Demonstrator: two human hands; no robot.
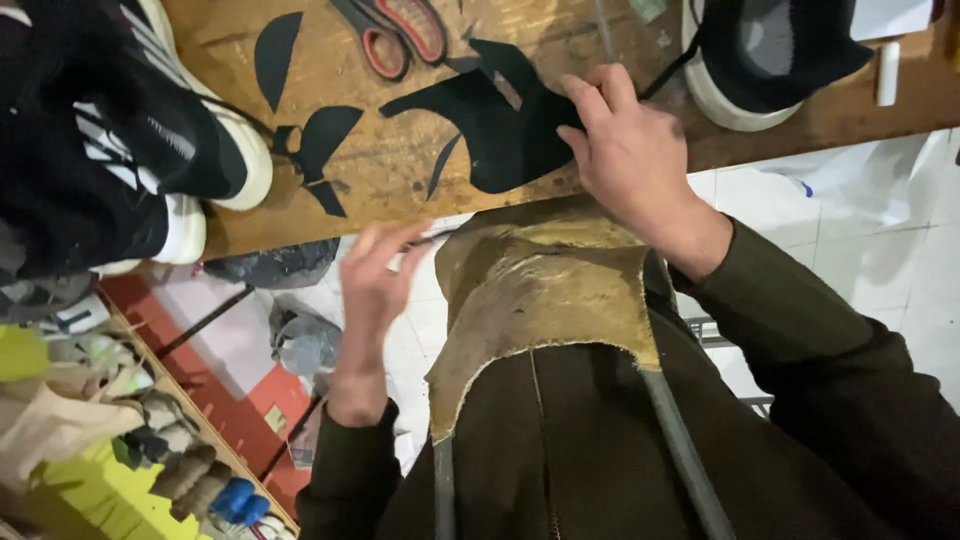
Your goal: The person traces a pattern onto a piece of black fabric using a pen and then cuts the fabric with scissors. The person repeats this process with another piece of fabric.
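Wooden bench [400, 170] | right hand [625, 150] pressing black cutout [490, 120] | left hand [375, 285] blurred

On the wooden surface [420, 180]: 1 pr scissors [400, 35], red handles. Black cut pieces, approx 6: 1 large [490, 125], 1 leaf-shaped [272, 52], 1 w/ narrow tail [325, 145], small slivers alongside; exact no. unclear. Sneakers, black w/ white soles: 2 at left [150, 130], 1 top right [770, 55]. Hands: 2, left hand [375, 285], right hand [625, 150]. 1 tan leather apron [545, 295].
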